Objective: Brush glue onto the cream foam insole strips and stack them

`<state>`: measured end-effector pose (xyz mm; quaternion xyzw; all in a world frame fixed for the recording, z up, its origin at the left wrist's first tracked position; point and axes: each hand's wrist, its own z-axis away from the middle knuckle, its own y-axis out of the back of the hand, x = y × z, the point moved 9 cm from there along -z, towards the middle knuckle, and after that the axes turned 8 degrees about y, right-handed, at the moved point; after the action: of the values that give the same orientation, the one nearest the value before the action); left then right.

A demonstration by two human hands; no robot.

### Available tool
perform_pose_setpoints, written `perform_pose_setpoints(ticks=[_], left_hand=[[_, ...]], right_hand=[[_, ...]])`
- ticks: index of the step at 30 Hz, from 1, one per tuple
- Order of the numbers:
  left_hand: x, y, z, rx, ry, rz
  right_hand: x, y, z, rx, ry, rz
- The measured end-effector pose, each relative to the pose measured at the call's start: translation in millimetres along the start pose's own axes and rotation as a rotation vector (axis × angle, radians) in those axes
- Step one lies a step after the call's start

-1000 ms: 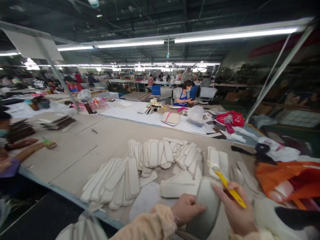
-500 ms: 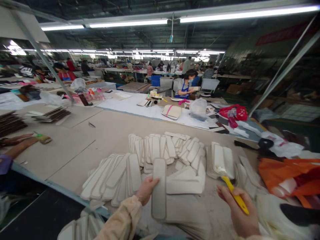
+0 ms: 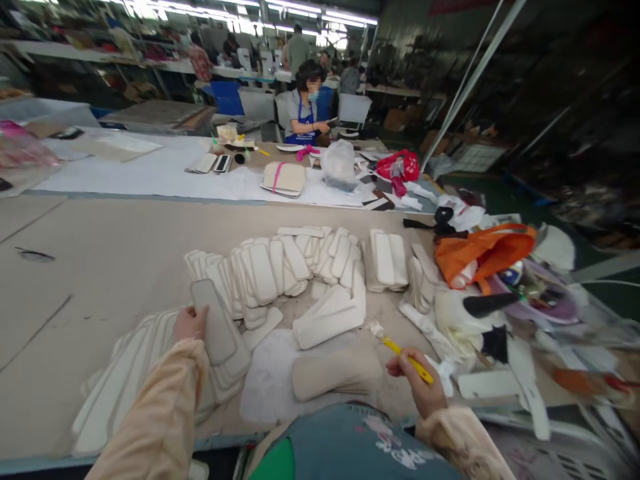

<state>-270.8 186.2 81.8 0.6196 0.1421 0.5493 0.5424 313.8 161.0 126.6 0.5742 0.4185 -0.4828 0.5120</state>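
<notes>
Looking down through the head camera, I see the left hand [image 3: 190,325] nearly closed, thumb and curled fingers pinching the left long edge of a pale, round-cornered panel [image 3: 214,325]. That panel leans with its top toward the left, over the near left part of the spread pieces; I can't tell whether its lower end touches those beneath. The right hand [image 3: 420,383] is wrapped round the yellow handle of a brush [image 3: 407,360], fingers folded in, and its whitish bristles [image 3: 376,329] point up and left, near the right end of a low stack of beige panels [image 3: 335,373]. This stack lies right in front of the body, partly on a white sheet [image 3: 267,373]. Beyond it I make out a couple of panels lying aslant [image 3: 327,317], then a curved bank of overlapping panels [image 3: 260,273], with a neater pile [image 3: 385,260] at its right. A fanned row [image 3: 125,380] spreads beside the left sleeve. Over on the right of the table [image 3: 125,267] I have an orange bag [image 3: 480,253] just beside a purple basin [image 3: 563,307]. Across the next table, a seated co-worker in a blue apron [image 3: 305,117] sits behind a bundle bound with a pink band [image 3: 285,179].
</notes>
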Motion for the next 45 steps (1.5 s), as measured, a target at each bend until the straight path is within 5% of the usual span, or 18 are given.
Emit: perform_pose_setpoints(ticks=[3,5,10,12,15,24,36,40,45], left_hand=[[1,2.5,6,0.135,-0.101,-0.048],[13,-12.2,38,0.116,-0.333,-0.063],[24,-90.8,188,-0.319,-0.881,-0.101],[18,-116.1,235,-0.445,-0.925,-0.174],[11,-139.6,268,-0.544,-0.871,-0.289],[14,-150.6,275,-0.567,-0.872,-0.369],[19,-151.0,279,-0.558,-0.962,-0.291],[19,-149.9,278,-0.553,-0.959,-0.281],[19,-149.9,277,-0.545,-0.970,-0.286]], right_hand=[[14,4,9,-0.012,-0.038,0.010],[26,7,15,-0.031,-0.070,0.010],[47,3,30,-0.138,-0.134,0.012],[49,-1,37,-0.174,-0.139,0.011],[50,-11,46,-0.260,-0.148,-0.002],[49,-68,56,-0.639,-0.160,-0.038],[62,-144,59,-0.763,-0.215,-0.101],[74,-137,53,-0.670,-0.262,-0.031],[80,-94,37,-0.498,-0.316,0.034]])
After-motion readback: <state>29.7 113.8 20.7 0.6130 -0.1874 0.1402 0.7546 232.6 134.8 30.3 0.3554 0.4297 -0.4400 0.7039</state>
